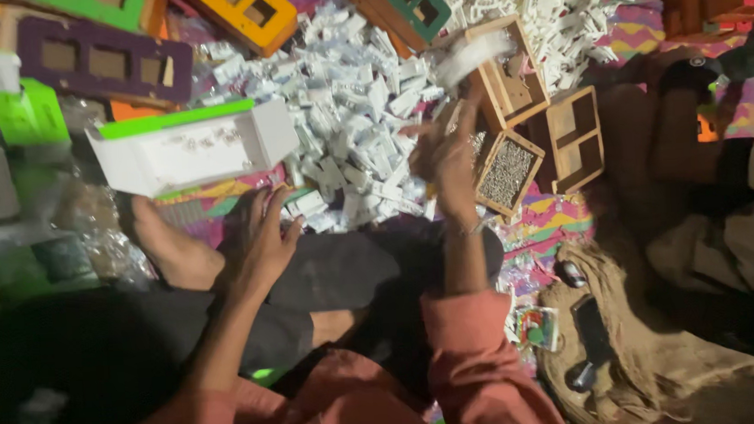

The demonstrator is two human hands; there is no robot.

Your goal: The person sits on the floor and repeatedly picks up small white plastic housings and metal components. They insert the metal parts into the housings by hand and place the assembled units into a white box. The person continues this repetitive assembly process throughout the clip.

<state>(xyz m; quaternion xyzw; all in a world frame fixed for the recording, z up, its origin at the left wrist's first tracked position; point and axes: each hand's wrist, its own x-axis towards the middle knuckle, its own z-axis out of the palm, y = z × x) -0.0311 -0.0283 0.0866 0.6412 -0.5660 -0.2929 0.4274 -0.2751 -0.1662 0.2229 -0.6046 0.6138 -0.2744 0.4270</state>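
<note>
right hand [447,161] raised, white pieces [350,110] just beyond

A heap of small plastic parts [350,110] lies on the floor mat [558,215] ahead of the person's crossed legs. A long tray [193,148] sits left of the heap, the wooden boxes [544,126] right of it. Flat frames [102,59] lie behind along the far edge.
</note>
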